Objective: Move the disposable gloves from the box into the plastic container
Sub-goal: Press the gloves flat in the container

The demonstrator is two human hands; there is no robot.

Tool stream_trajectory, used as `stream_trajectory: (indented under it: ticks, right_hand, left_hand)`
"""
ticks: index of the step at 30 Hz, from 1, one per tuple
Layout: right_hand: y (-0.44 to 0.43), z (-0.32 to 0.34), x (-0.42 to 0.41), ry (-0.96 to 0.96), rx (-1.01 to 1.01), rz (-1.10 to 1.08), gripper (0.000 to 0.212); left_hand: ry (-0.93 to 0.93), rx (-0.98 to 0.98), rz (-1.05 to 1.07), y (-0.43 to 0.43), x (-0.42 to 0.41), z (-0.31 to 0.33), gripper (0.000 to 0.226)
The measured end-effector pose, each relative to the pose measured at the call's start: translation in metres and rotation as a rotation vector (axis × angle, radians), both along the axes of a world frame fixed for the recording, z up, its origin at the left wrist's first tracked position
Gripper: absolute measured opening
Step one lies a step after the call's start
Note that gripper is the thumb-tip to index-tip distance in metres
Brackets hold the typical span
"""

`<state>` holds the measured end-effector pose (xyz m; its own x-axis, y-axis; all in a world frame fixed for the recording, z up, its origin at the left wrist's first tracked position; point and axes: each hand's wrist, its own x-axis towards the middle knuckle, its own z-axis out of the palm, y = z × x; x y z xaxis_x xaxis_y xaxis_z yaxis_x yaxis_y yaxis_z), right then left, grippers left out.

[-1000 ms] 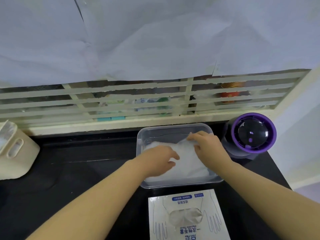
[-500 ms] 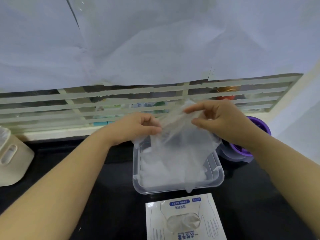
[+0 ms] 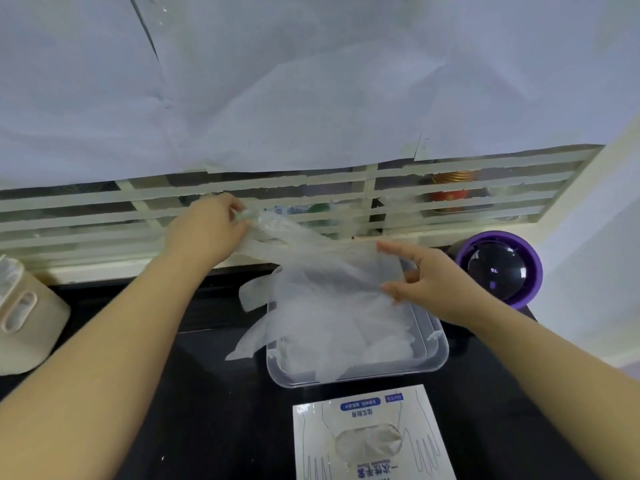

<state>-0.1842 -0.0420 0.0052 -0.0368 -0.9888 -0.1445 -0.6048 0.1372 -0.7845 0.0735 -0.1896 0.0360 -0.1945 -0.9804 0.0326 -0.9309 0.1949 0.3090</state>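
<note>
While a heap of disposable gloves (image 3: 381, 344) is lying in the plastic container (image 3: 440, 358) at 12 o'clock of the box (image 3: 427, 445), one glove (image 3: 325, 282) is being held stretched above it, pinched by the left hand (image 3: 207, 230) at 10 o'clock and the right hand (image 3: 433, 285) at 3 o'clock, with more apparently being left in the box.

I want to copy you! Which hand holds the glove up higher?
The left hand, gripping the glove up by the window strips; the right hand holds its edge lower, nearer the plastic container.
</note>
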Motion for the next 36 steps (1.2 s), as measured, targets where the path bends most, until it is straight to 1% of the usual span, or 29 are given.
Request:
stream_trajectory:
  ticks: [1,2,3,4,5,6,8,9,11,12,14,18,24,26,27,28,29,30,31,33,36]
  right_hand:
    - [0.000,-0.006,0.000,0.021,0.008,0.001,0.071]
    - [0.000,-0.013,0.000,0.039,0.017,0.000,0.071]
    - [0.000,-0.019,-0.001,0.057,0.025,-0.004,0.072]
    - [0.000,-0.025,-0.001,0.076,0.038,-0.011,0.072]
    - [0.000,-0.030,-0.001,0.090,0.055,-0.021,0.073]
    - [0.000,-0.034,-0.001,0.101,0.076,-0.032,0.074]
    - [-0.001,-0.039,0.000,0.140,0.114,-0.033,0.075]
    - [-0.001,-0.040,0.001,0.181,0.127,-0.022,0.075]
    - [-0.002,-0.043,0.004,0.279,0.148,0.004,0.076]
    - [-0.003,-0.045,0.006,0.322,0.153,0.022,0.077]
    - [-0.005,-0.048,0.009,0.397,0.175,0.060,0.079]
    - [-0.008,-0.054,0.013,0.507,0.214,0.119,0.078]
    - [-0.011,-0.061,0.021,0.744,0.273,0.183,0.083]
    - [-0.009,-0.054,0.027,0.880,0.219,0.184,0.078]
    - [-0.009,-0.050,0.031,0.941,0.164,0.189,0.072]
    - [-0.010,-0.047,0.035,0.962,0.120,0.199,0.064]
    - [-0.012,-0.048,0.039,0.938,0.110,0.220,0.057]
    - [-0.014,-0.050,0.044,0.870,0.144,0.247,0.053]
    - [-0.015,-0.056,0.048,0.790,0.224,0.279,0.054]
    - [-0.017,-0.074,0.052,0.694,0.423,0.327,0.067]
    - [-0.020,-0.095,0.052,0.677,0.577,0.315,0.090]
  left_hand:
    - [-0.035,-0.124,0.010,0.004,-0.001,-0.003,0.032]
    - [-0.027,-0.269,-0.022,0.009,-0.003,-0.006,0.035]
    - [0.004,-0.407,-0.091,0.019,-0.009,-0.006,0.035]
    - [0.029,-0.463,-0.192,0.030,-0.017,-0.005,0.033]
    - [0.048,-0.411,-0.328,0.042,-0.027,-0.006,0.033]
    - [0.039,-0.265,-0.481,0.055,-0.036,-0.011,0.033]
    - [-0.116,0.087,-0.713,0.075,-0.053,-0.030,0.039]
    - [-0.208,0.204,-0.769,0.081,-0.059,-0.043,0.044]
    - [-0.354,0.325,-0.769,0.084,-0.063,-0.066,0.053]
    - [-0.386,0.355,-0.757,0.084,-0.063,-0.076,0.056]
    - [-0.408,0.403,-0.744,0.082,-0.065,-0.089,0.058]
    - [-0.436,0.438,-0.761,0.079,-0.071,-0.103,0.059]
    - [-0.453,0.510,-0.745,0.075,-0.078,-0.118,0.059]
    - [-0.450,0.538,-0.743,0.076,-0.079,-0.122,0.058]
    - [-0.449,0.550,-0.742,0.076,-0.079,-0.124,0.058]
    - [-0.447,0.557,-0.744,0.076,-0.080,-0.125,0.057]
    - [-0.444,0.558,-0.745,0.076,-0.080,-0.127,0.057]
    - [-0.438,0.557,-0.744,0.076,-0.080,-0.128,0.057]
    - [-0.423,0.560,-0.738,0.077,-0.079,-0.129,0.057]
    - [-0.374,0.575,-0.714,0.078,-0.079,-0.132,0.063]
    - [-0.358,0.576,-0.676,0.078,-0.077,-0.133,0.077]
